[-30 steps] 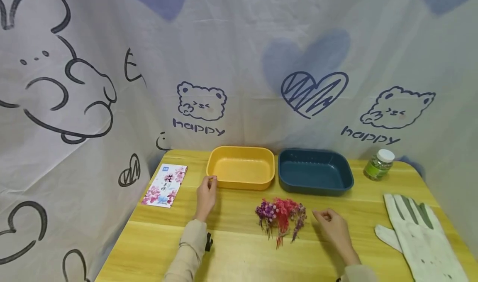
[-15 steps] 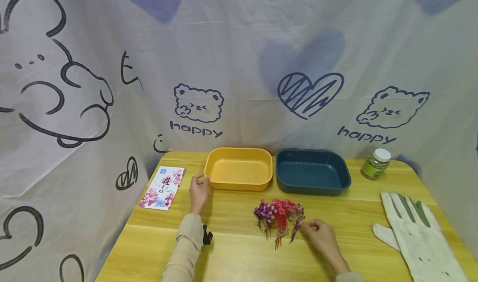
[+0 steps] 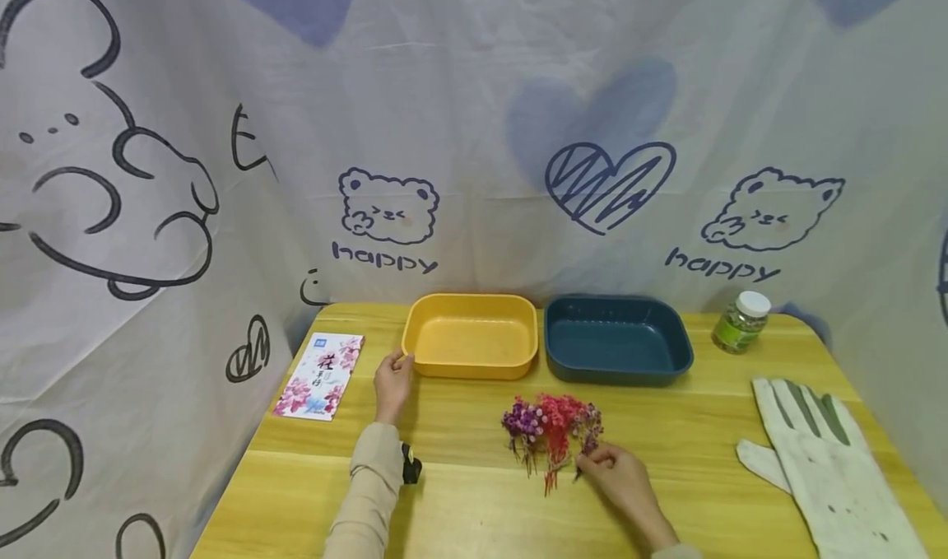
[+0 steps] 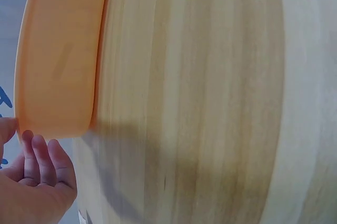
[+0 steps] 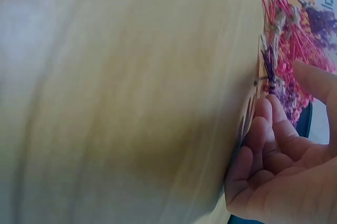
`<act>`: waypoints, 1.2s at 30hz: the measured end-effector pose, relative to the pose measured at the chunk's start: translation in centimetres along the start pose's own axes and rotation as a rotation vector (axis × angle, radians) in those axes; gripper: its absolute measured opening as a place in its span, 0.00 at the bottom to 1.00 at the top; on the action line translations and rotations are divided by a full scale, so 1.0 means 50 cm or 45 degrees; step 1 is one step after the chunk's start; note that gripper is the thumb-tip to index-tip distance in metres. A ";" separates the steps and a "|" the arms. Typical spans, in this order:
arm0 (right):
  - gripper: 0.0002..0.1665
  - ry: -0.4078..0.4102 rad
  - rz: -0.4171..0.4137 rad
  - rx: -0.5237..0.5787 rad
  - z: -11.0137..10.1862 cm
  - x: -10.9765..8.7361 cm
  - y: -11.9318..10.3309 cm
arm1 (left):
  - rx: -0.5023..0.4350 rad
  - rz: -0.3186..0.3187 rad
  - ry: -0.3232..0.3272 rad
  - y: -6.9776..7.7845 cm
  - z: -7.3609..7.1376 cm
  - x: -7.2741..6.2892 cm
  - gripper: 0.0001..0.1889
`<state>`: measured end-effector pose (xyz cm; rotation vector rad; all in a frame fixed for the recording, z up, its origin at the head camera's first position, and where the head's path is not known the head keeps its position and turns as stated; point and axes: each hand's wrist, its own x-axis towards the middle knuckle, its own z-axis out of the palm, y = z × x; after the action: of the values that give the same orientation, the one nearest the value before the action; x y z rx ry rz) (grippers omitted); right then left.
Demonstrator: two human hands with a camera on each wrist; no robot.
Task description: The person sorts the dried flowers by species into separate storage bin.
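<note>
My left hand [image 3: 392, 384] is at the near left corner of the yellow plastic tray [image 3: 474, 372]. In the left wrist view its curled fingers [image 4: 46, 166] lie against the tray's outer wall, with the thumb at the rim. My right hand [image 3: 618, 475] reaches a small bunch of dried flowers [image 3: 559, 419], red, pink and purple with thin stems. Its fingertips are right at the stems of the rightmost purple sprig [image 5: 271, 71]. Thumb and forefinger stand apart around that sprig in the right wrist view.
A dark blue tray [image 3: 622, 374] stands beside the yellow one. Behind the right hand's side are a white-capped jar [image 3: 741, 324] and a white and green glove [image 3: 829, 468]. A floral packet [image 3: 320, 378] lies at the left of the wooden table [image 3: 474, 510].
My right hand has moved left from beside the flowers to the stems of the purple sprig. The left hand has shifted slightly left and down along the yellow tray's corner.
</note>
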<state>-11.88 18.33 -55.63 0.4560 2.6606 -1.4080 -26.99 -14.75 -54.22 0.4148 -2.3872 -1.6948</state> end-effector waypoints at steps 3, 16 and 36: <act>0.18 -0.011 -0.008 -0.029 0.004 0.000 -0.003 | 0.003 -0.001 0.001 0.000 -0.001 0.000 0.22; 0.16 0.082 -0.046 -0.207 0.018 -0.002 -0.007 | 0.004 -0.012 -0.010 0.001 -0.005 0.004 0.21; 0.12 0.148 0.032 0.037 0.015 -0.010 0.000 | -0.001 -0.017 -0.029 0.004 -0.007 -0.002 0.21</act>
<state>-11.45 17.62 -55.95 0.5896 2.7171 -1.4577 -26.83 -14.98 -53.92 0.4146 -2.4048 -1.7147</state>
